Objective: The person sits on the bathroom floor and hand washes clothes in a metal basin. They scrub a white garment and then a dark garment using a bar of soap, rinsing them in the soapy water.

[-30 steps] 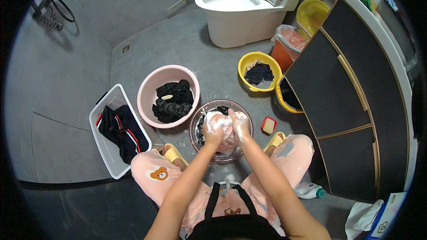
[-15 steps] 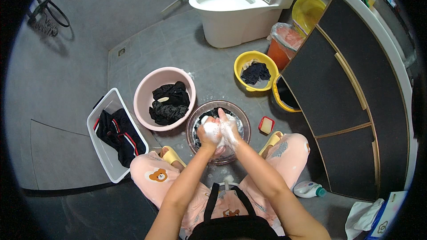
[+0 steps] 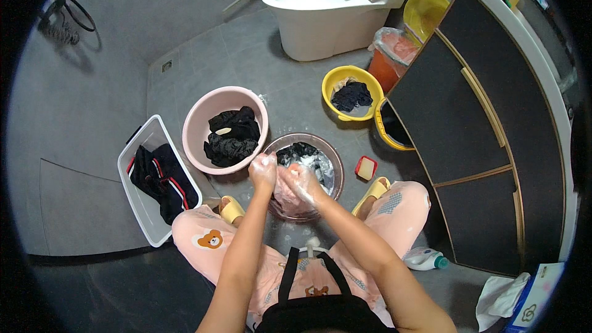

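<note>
A brownish basin (image 3: 337,159) stands on the floor between my feet, with soapy water and dark wet cloth (image 3: 302,150) in it. Over its near left part I hold a pale pink cloth (image 3: 288,201), wet and bunched up. My left hand (image 3: 264,171), foamy at the knuckles, is closed around its upper left part at the rim. Fingers curled, my right hand (image 3: 301,184) grips the same cloth just to the right. The cloth hangs down toward the basin's near side.
A pink tub (image 3: 195,145) with black clothes sits left of the basin, beside a white bin (image 3: 143,222) holding dark garments. To the right lie a soap bar in a red dish (image 3: 366,168) and a bottle (image 3: 423,259). A yellow basin (image 3: 332,76) and dark cabinet (image 3: 472,123) stand farther right.
Both hands were pressed together over the basin, covered in foam. Now they have moved apart, the left one leftward, and the pink cloth shows stretched between and below them.
</note>
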The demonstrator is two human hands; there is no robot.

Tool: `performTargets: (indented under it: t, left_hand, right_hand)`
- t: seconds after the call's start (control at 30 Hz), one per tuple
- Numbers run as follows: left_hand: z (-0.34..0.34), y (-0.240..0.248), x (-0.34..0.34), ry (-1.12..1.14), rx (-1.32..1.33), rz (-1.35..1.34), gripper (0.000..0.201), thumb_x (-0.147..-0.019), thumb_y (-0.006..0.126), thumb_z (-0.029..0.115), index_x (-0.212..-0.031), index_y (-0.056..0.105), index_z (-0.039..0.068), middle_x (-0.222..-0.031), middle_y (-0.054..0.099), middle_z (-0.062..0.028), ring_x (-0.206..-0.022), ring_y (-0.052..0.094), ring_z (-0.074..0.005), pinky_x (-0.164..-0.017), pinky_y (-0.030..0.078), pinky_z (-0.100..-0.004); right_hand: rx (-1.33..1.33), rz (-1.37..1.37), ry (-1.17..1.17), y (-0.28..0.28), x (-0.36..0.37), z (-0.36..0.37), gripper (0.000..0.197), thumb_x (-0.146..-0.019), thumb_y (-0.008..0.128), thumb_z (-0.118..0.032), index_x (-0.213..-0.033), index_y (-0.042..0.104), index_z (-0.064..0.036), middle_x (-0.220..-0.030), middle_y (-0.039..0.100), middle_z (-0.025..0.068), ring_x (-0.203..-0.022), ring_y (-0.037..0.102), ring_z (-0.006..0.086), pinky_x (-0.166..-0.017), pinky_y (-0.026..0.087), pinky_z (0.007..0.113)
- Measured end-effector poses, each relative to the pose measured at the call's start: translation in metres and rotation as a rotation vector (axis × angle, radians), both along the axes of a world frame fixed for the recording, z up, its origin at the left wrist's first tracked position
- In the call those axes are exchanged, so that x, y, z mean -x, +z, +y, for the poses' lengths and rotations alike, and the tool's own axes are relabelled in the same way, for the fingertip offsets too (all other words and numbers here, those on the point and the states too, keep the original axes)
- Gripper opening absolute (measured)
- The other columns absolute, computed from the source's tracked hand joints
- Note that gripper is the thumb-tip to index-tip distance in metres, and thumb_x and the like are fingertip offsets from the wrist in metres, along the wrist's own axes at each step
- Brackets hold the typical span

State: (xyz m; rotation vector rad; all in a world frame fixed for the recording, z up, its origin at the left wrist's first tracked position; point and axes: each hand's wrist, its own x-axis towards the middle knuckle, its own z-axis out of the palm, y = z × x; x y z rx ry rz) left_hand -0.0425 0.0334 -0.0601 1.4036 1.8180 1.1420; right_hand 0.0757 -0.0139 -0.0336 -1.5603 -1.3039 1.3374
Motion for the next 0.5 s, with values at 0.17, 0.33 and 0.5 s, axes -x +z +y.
performTargets:
  t: [0.17, 0.33, 0.5]
  left_hand:
    - [0.007, 0.0, 0.004, -0.118, 0.678, -1.0, 0.042, -0.074, 0.062, 0.042, -0.086, 0.053, 0.003, -0.074, 0.054, -0.0033, -0.06, 0.053, -0.0155, -0.052, 0.046, -0.0279]
    - [-0.009, 0.027, -0.018, -0.468, 0.215, -0.863, 0.042, -0.077, 0.063, 0.024, -0.11, 0.045, 0.004, -0.095, 0.053, -0.007, -0.087, 0.052, -0.0142, -0.076, 0.044, -0.0267]
    - [-0.019, 0.034, -0.012, -0.868, 0.203, -0.359, 0.068, -0.065, 0.072, 0.032, -0.118, 0.042, 0.003, -0.112, 0.051, -0.0093, -0.1, 0.048, -0.0155, -0.086, 0.038, -0.0273]
  right_hand:
    - [-0.034, -0.471, 0.218, 0.027, -0.007, -0.004, 0.052, -0.062, 0.064, -0.045, -0.093, 0.058, -0.0038, -0.081, 0.061, 0.0197, -0.078, 0.059, 0.0338, -0.07, 0.045, 0.038]
    - [0.194, 0.191, -0.079, 0.02, -0.032, 0.006, 0.023, -0.075, 0.048, -0.015, -0.089, 0.061, -0.0035, -0.071, 0.061, 0.008, -0.063, 0.059, 0.0155, -0.053, 0.046, 0.027]
    - [0.195, 1.295, -0.339, -0.006, -0.049, 0.023, 0.032, -0.087, 0.038, -0.024, -0.111, 0.045, -0.0054, -0.099, 0.054, 0.0096, -0.088, 0.056, 0.0213, -0.077, 0.048, 0.036]
